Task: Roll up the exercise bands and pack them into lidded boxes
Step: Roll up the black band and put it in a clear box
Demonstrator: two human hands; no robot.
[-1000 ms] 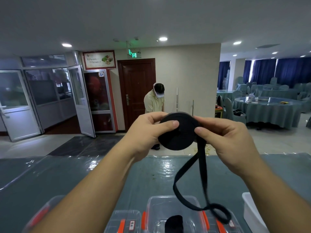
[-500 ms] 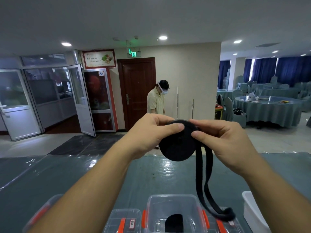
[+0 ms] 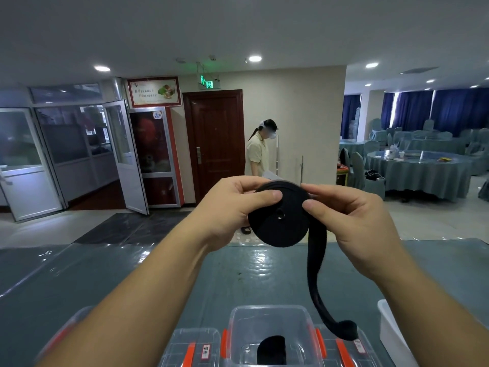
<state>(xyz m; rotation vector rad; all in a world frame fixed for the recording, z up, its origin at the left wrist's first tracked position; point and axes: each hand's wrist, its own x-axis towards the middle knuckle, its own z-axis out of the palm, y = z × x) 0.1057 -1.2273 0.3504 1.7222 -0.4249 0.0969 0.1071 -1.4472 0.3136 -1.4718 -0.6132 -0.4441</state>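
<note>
Left hand: your left hand was raised in front of you above the table, thumb laid across the flat face of the rolled band and the other fingers curled behind its top edge, so the coil was pinched between them
Right hand: your right hand held the coil's right edge, thumb pressed on the front and forefinger lying over the top rim, pinching the spot where the loose strap left the roll
Band: the black exercise band was wound into a flat disc with a small hole at its centre, held upright between both hands, well above the table
Loose tail: the unrolled tail hung from the disc's right side, curved down and to the right, and ended in a bunched loop just above the lid of the right-hand box
Open box: a clear box with orange latches stood open at the near edge, directly below the coil, with a dark rolled band inside
Closed box: a lidded box sat just to its left, touching it
Table: the table wore a teal cloth under glossy plastic
White bin: a white container edge showed at the far right
Background: a person stood by a brown door
</note>
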